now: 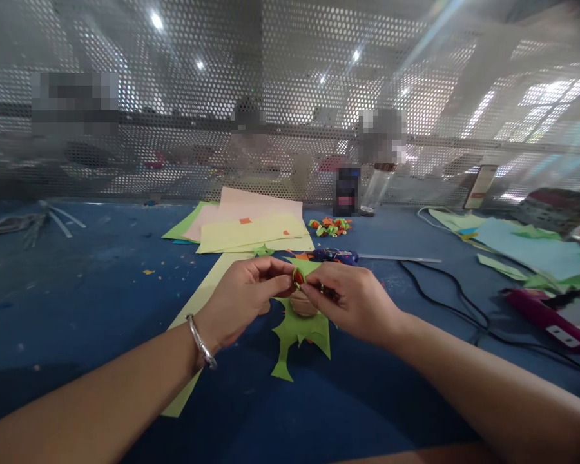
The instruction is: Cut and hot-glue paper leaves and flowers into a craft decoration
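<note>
Between my two hands is a small curled piece of orange and green paper [298, 277]. My left hand [251, 293] pinches its left side, and my right hand [350, 296] pinches its right side with thumb and finger. Below the fingertips, a light brown round piece [303, 304] rests on a cut-up green paper sheet [294, 335] with ragged edges. Just behind my hands lies a dark blue speckled tool [336, 256], perhaps a glue gun or cutter; its exact kind is unclear.
Pink and yellow paper sheets [251, 222] are stacked behind. A pile of small orange-green paper pieces [329, 227] lies near a glass bottle [379, 190]. A black cable [444, 303] runs right toward a magenta power strip [551, 319]. A perforated metal screen [290, 77] closes off the back.
</note>
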Demonstrator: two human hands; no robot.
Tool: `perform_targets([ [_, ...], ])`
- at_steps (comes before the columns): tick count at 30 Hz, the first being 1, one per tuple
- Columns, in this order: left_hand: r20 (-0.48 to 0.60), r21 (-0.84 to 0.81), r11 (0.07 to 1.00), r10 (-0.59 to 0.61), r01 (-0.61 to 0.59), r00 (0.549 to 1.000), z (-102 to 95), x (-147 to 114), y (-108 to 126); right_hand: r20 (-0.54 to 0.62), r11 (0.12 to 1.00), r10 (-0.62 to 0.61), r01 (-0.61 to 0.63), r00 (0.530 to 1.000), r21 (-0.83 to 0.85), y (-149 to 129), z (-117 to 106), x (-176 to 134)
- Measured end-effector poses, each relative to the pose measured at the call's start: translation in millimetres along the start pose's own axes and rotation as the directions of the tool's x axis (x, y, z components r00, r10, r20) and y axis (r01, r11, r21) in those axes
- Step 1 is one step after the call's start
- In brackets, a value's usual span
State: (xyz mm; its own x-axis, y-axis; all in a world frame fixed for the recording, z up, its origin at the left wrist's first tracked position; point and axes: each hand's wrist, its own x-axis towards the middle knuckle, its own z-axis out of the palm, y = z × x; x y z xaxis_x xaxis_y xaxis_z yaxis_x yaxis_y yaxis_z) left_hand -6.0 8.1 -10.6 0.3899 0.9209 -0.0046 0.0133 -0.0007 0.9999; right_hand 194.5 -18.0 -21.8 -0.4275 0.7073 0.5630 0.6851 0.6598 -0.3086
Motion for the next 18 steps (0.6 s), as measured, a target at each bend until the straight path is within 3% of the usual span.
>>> perform_targets([
  [7, 0.032, 0.039, 0.992, 0.121, -0.123, 0.992, 0.7, -1.1, 0.7, 0.015, 1.0, -0.011, 0.011, 1.0, 0.004, 0.0, 0.8, 0.0],
  [18, 0.053, -0.005, 1.0, 0.02, -0.02, 0.998, -1.4, -1.2, 1.2, 0.041, 0.991, 0.01, -0.015, 0.999, 0.131, -4.3, -3.1, 0.2],
])
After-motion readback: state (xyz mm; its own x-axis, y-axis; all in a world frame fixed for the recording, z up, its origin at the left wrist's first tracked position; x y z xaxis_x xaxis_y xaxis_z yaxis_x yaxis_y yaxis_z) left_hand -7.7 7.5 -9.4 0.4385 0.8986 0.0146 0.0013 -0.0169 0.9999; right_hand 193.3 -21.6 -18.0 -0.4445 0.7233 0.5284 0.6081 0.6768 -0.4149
